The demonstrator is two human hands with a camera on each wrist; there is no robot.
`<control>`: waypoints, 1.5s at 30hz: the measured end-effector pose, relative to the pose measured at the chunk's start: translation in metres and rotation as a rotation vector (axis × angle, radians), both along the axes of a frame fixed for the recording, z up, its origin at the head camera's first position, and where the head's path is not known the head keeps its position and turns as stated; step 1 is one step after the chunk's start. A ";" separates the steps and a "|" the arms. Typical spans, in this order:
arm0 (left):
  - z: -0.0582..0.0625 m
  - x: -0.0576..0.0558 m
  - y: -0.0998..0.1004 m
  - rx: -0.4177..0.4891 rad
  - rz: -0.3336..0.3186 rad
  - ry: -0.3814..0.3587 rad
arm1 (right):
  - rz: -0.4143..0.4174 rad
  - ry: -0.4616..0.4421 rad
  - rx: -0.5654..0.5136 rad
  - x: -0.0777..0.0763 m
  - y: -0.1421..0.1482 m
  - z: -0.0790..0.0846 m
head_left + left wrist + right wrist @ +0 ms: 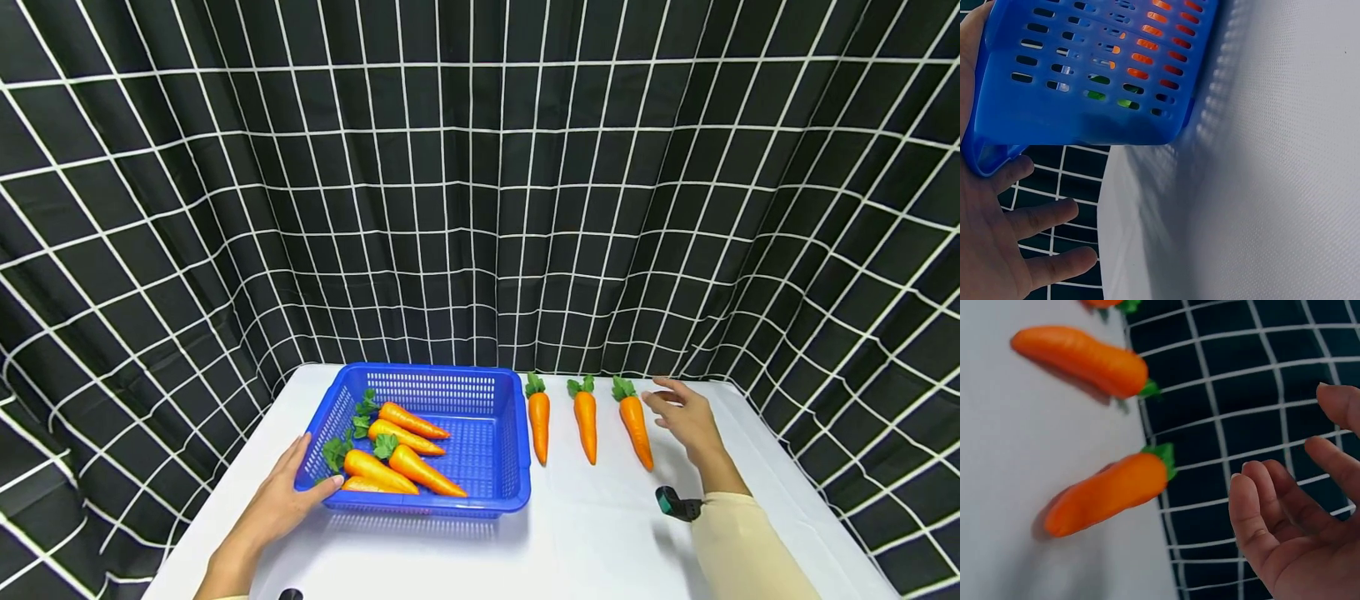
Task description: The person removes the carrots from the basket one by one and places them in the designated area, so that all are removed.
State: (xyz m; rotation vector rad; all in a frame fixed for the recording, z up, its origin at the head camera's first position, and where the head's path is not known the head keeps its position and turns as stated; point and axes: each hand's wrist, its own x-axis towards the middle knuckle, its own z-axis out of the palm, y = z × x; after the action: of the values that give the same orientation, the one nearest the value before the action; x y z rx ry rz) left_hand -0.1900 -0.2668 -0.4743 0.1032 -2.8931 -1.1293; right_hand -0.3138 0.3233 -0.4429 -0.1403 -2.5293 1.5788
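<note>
My left hand (281,500) rests at the near left corner of a blue plastic basket (480,505), thumb over the front rim and fingers along the left side. In the left wrist view, several fingers (1054,219) stretch out straight and spread beside the basket. Several orange carrots with green leafy tops lie inside, one of them a front carrot (423,471). My right hand (686,421) holds nothing, its fingers loosely bent just right of the rightmost carrot (636,429). A gap shows between that hand and the carrots in the right wrist view.
A middle carrot (586,425) and a left carrot (538,425) lie in a row with the rightmost one, tops toward the back, right of the basket. All rest on a white table (585,533). A black curtain with a white grid (480,208) surrounds the table's back and sides.
</note>
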 end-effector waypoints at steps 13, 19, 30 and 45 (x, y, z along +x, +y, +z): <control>-0.003 -0.001 -0.001 0.013 0.003 -0.011 | 0.014 0.168 -0.006 0.033 -0.024 0.039; -0.002 -0.002 -0.001 0.014 0.009 -0.028 | 0.052 0.275 -0.016 0.048 -0.037 0.060; -0.001 -0.002 -0.001 0.027 0.010 -0.029 | 0.192 0.486 -0.027 0.072 -0.054 0.090; 0.000 -0.002 -0.001 0.029 -0.008 0.024 | 0.363 0.623 -0.071 0.096 -0.085 0.112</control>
State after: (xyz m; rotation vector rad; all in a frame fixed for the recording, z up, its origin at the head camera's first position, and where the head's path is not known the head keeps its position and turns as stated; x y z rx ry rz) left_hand -0.1918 -0.2680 -0.4744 0.0786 -2.8597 -1.1657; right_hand -0.2176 0.2382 -0.3308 0.7249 -2.0740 1.5110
